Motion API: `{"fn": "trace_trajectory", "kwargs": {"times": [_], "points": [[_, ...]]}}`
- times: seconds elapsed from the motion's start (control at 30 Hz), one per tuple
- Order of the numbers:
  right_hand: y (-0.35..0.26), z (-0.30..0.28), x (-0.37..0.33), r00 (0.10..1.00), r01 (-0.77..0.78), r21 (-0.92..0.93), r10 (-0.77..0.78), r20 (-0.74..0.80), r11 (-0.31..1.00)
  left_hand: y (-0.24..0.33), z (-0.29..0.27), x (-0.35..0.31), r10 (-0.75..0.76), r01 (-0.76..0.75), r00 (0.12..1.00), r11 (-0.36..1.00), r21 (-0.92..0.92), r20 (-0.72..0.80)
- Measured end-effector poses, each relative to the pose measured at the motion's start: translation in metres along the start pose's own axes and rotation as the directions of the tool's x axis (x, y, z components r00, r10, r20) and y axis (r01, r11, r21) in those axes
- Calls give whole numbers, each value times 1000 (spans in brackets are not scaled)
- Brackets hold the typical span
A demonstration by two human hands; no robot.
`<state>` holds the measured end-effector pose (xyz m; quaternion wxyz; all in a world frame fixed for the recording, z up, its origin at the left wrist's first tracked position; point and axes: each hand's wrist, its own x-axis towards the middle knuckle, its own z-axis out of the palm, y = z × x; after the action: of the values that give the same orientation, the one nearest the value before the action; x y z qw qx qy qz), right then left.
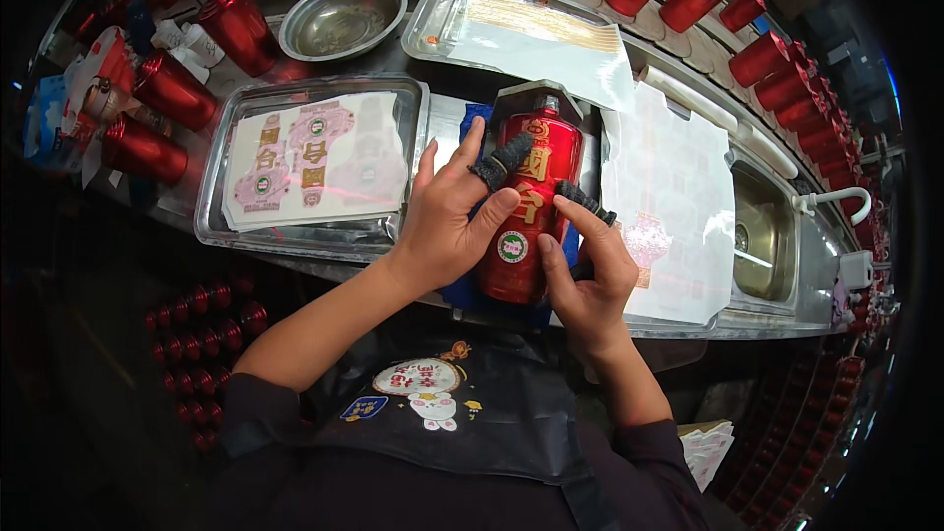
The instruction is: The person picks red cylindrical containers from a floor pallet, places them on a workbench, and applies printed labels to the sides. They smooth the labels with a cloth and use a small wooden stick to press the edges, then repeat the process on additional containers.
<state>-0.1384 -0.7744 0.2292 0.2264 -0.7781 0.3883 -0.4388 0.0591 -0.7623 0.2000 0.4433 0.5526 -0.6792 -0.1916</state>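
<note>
Red bottle (pixel 526 206) lies on blue cloth (pixel 474 128) near counter front edge, btwn label tray (pixel 214 199) and paper sheet (pixel 678 197); little free room either side. Left hand (pixel 447 216) fingers spread wide, thumb pressing bottle's label; right hand (pixel 588 270) cups its right side, index w/ dark fingertip cover on it. Bottle base hidden under hands, cap end hard to make out.
</note>
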Motion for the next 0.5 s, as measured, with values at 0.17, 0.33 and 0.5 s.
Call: {"fn": "trace_trajectory", "kwargs": {"times": [0.17,0.33,0.5], "points": [[-1,-1,0,1000,4,-7,-4,-7,1000,0,3,14,103,-103,995,991,84,9],[1,-1,-1,1000,-3,-16,3,-1,1000,-1,0,7,163,-175,983,968,178,80],[2,0,-2,1000,8,-31,-8,3,999,-9,2,4,146,-152,988,973,173,44]]}}
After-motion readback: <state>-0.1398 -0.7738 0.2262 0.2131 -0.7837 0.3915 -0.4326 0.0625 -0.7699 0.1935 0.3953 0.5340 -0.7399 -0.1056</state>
